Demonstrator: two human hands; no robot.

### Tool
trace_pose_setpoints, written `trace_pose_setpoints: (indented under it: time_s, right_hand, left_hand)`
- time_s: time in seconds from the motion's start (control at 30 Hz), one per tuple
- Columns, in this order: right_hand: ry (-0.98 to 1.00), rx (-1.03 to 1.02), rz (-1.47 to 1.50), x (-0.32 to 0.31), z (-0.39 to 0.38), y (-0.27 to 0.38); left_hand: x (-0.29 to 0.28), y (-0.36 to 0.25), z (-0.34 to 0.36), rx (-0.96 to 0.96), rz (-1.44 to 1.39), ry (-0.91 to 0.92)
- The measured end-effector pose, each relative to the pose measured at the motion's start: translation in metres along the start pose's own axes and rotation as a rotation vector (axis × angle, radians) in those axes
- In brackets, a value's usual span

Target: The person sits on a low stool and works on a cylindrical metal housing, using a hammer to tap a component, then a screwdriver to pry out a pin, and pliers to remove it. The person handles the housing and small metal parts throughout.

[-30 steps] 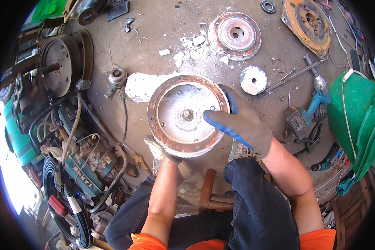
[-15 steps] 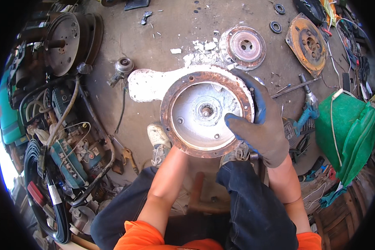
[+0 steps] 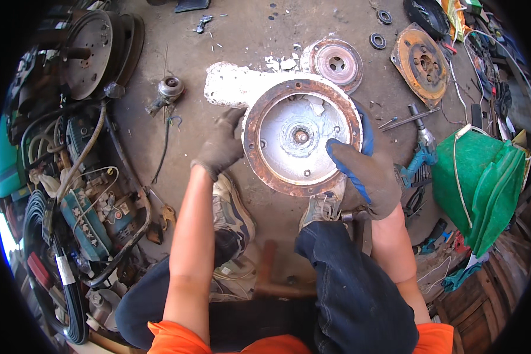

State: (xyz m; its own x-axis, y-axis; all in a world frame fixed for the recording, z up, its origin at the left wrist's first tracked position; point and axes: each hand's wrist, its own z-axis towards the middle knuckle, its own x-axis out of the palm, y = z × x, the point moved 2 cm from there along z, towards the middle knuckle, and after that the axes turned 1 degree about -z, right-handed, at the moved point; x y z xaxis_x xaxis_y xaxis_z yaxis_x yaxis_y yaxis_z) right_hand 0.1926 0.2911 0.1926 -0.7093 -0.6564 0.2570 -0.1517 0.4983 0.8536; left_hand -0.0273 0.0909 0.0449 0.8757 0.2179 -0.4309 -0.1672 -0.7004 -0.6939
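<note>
A round pump housing [image 3: 271, 154] with a white body, a rusty bolt-holed rim and a white side outlet is tilted up in front of me, its open face toward me. Inside the whitish bowl, a metal shaft end [image 3: 301, 137] sticks up at the centre. My right hand [image 3: 369, 171], in a grey and blue work glove, grips the rim at the right, thumb hooked inside the bowl. My left hand [image 3: 221, 141], gloved too, is at the housing's left side below the outlet. Its fingers are smeared and partly hidden, so I cannot make out their grip.
Beyond the housing lie a round rusty-white cover [image 3: 336, 64] and white flakes [image 3: 280, 63]. Farther right are a rusty square flange plate [image 3: 422, 62], two bearings, a teal power tool [image 3: 422, 156] and a green container [image 3: 478, 183]. Engine parts [image 3: 94, 212] and hoses crowd the left.
The housing has shifted right and slightly away, with my right hand still on its rim. My left hand, hidden under the housing before, has come out at its left side.
</note>
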Motion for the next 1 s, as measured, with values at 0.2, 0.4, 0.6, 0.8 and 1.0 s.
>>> trace_pose_setpoints:
  time_s: [0.2, 0.4, 0.6, 0.8, 1.0]
  right_hand:
    - [0.062, -0.083, -0.105, -0.003, -0.003, -0.003]
    - [0.015, -0.101, -0.324, 0.003, -0.002, -0.019]
    - [0.004, -0.084, -0.201, 0.01, 0.002, -0.015]
    - [-0.318, -0.199, -0.448, -0.023, -0.037, -0.028]
    - [-0.523, 0.251, -0.903, -0.113, -0.104, -0.141]
  left_hand:
    - [-0.109, -0.171, -0.022, 0.317, -0.222, -0.229]
    - [-0.075, -0.208, -0.036, 0.456, 0.821, -0.016]
    - [-0.062, -0.192, -0.055, 0.39, 0.872, -0.167]
    - [-0.068, -0.168, -0.057, 0.456, 0.862, -0.184]
    - [-0.063, -0.16, -0.065, 0.429, 0.747, -0.245]
